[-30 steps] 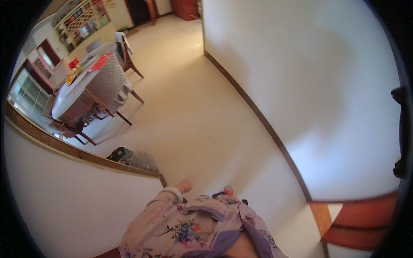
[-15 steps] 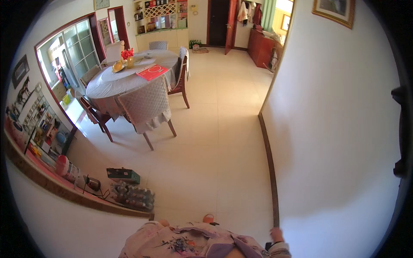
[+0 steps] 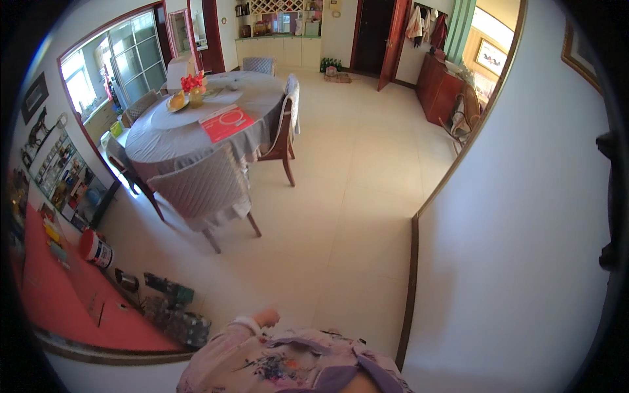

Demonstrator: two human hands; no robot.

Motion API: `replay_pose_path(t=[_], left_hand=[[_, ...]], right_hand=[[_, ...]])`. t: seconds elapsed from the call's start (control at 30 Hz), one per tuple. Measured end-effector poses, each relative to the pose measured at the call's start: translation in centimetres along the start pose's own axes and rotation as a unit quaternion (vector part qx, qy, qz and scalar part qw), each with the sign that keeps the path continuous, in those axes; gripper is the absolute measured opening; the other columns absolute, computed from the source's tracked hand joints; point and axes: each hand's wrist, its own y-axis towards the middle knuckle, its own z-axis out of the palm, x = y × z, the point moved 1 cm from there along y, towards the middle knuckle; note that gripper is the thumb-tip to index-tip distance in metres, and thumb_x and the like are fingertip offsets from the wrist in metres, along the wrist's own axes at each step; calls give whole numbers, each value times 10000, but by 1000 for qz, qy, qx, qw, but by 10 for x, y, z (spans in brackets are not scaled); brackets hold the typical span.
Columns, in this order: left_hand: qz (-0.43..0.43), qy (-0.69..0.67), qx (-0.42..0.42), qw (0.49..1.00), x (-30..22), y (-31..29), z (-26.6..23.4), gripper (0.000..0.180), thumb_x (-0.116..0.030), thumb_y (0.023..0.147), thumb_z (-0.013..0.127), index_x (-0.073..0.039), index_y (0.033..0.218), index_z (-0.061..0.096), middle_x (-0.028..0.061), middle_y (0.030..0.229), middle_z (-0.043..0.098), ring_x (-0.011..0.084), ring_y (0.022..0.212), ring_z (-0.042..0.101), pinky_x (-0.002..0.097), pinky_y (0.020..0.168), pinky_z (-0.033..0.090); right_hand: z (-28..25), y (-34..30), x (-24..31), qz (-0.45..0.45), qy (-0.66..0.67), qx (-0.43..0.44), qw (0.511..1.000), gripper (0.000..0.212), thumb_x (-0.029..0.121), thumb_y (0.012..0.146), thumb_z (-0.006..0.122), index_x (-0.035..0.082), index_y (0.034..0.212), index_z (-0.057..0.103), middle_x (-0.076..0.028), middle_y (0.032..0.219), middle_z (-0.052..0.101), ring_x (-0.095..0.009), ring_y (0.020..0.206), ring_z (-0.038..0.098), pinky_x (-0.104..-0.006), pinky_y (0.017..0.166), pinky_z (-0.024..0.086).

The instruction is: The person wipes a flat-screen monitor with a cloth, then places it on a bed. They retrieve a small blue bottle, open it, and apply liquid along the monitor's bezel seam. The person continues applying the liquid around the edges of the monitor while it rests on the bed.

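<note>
My left hand (image 3: 267, 318) shows at the bottom, in front of my floral-sleeved arm (image 3: 229, 340). Its fingers look loosely curled, and I see nothing in them. The hand is over the pale tiled floor (image 3: 314, 262), apart from any object. Nearest to it on the left is a pack of dark bottles (image 3: 177, 321) on the floor. My right hand is out of the picture.
Ahead on the left is a cloth-covered table (image 3: 157, 141) with a red flat box (image 3: 226, 123) and red flowers (image 3: 192, 83). A covered chair (image 3: 203, 187) juts toward me. A green box (image 3: 169, 288) and bucket (image 3: 96, 249) line the left; a white wall (image 3: 511, 229) borders the right.
My left hand has swung forward into plain view, while my right hand has dropped out of sight. The table and chairs look nearer, and the view has shifted forward.
</note>
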Motion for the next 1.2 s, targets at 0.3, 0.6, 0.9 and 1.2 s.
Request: replay_pose_path(t=[0.3, 0.6, 0.9, 1.2], left_hand=[[-39, 56, 46, 997, 101, 83, -54, 192, -219, 746, 577, -71, 780, 695, 130, 744, 667, 275, 656, 651, 407, 589, 502], [5, 55, -48, 997, 125, 301, -411, 260, -257, 782, 528, -53, 665, 639, 133, 685, 640, 258, 567, 611, 390, 488, 461], [29, -159, -137, 977, 60, 525, -742, 283, -259, 863, 478, -23, 781, 610, 119, 672, 615, 232, 557, 589, 361, 491, 461], [129, -184, -322, 920, 83, 654, -1035, 261, -261, 899, 471, -37, 838, 589, 91, 696, 631, 205, 603, 602, 352, 569, 475]], right_hand=[[-424, 284, -29, 19, 265, -269, 926, 239, 192, 788, 523, -3, 767, 660, -226, 808, 640, -377, 750, 629, -464, 673, 500], [-474, 368, 73, -18, -22, 2, 1000, 211, 224, 779, 549, 48, 791, 665, -176, 838, 653, -356, 787, 626, -453, 666, 498], [-689, 588, 129, 23, -68, 59, 996, 177, 223, 773, 578, 105, 818, 701, -110, 862, 674, -296, 807, 646, -412, 684, 522], [-1116, 962, 295, -171, -293, -166, 926, 214, 221, 761, 613, 170, 948, 703, -69, 993, 669, -241, 886, 644, -383, 752, 521]])
